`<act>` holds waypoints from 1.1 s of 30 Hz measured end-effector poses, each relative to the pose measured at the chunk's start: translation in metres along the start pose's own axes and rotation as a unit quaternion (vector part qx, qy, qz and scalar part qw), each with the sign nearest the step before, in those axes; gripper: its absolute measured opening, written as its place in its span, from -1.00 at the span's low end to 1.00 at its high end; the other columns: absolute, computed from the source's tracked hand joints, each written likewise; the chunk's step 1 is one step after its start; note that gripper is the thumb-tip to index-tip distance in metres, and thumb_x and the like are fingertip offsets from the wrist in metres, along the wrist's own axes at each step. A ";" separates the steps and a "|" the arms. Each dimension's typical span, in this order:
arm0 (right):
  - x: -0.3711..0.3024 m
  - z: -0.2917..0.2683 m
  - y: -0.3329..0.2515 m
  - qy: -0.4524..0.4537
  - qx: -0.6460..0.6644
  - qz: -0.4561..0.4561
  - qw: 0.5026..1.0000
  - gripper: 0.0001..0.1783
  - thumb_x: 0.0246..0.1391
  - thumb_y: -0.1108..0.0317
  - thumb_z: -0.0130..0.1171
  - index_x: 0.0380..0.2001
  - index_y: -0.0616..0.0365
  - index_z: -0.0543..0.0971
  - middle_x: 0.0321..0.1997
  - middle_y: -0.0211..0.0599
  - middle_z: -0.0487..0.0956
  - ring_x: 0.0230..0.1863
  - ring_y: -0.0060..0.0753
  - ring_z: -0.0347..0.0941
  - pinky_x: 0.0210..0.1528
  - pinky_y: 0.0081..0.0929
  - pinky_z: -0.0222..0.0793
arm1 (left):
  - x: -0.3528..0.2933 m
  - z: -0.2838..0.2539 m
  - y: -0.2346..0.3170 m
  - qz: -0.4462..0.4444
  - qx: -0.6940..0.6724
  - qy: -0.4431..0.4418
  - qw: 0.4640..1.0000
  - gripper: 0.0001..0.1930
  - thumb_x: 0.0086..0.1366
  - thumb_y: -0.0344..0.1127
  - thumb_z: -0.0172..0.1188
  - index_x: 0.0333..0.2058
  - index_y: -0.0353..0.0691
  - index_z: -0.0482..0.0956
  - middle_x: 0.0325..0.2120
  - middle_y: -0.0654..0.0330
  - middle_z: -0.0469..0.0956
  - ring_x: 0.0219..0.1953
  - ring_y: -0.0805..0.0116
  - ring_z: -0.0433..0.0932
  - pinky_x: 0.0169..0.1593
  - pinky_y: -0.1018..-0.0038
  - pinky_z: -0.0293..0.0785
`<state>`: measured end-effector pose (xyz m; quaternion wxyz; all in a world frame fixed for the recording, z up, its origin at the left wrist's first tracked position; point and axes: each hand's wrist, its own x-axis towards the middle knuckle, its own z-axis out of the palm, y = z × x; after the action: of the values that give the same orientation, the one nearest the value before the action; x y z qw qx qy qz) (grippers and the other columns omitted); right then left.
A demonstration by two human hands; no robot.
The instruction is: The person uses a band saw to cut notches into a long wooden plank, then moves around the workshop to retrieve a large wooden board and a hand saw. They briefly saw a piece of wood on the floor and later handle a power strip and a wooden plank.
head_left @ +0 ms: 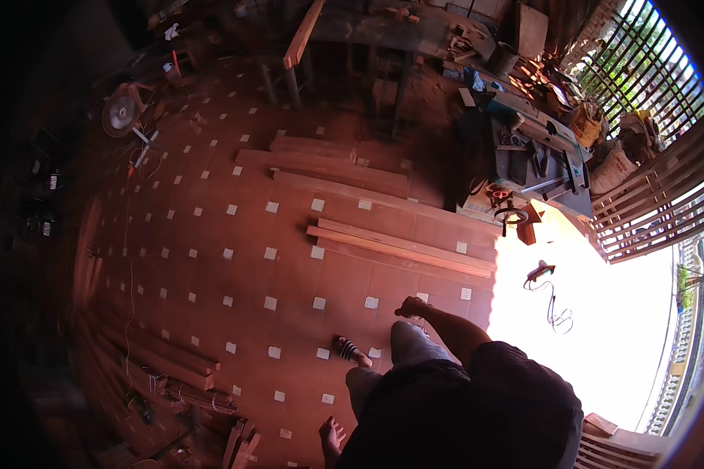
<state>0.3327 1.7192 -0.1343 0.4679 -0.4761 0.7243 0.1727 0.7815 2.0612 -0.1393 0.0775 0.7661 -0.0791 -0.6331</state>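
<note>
Wooden planks [403, 246] at 12 o'clock on tiled floor [235, 258] | I see right hand [411, 306] closed loosely, holding nothing, above them | left hand hidden, cannot tell

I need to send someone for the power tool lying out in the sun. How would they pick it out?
Start at the bright sunlit patch of floor beside the cluttered workbench. The small dark handheld power tool lies alone there, its thin cord curling loosely toward the viewer, unlike the tools piled on the bench.
</note>
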 end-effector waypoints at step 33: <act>0.171 -0.338 0.111 0.033 0.530 0.055 0.846 -0.45 0.15 -0.03 0.17 0.08 0.07 0.44 -0.15 -0.10 0.63 -0.33 -0.18 0.61 -0.29 -0.20 0.51 | 0.212 0.286 0.764 0.294 0.462 -0.011 0.837 -0.22 0.20 0.41 0.12 0.03 -0.25 0.61 -0.02 -0.12 0.61 0.11 -0.01 0.55 0.16 0.19 0.45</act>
<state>0.0458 1.4477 -0.1298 0.6142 -0.1207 0.7458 -0.2281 0.5226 1.2637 -0.2283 -0.1037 0.6468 -0.5845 -0.4789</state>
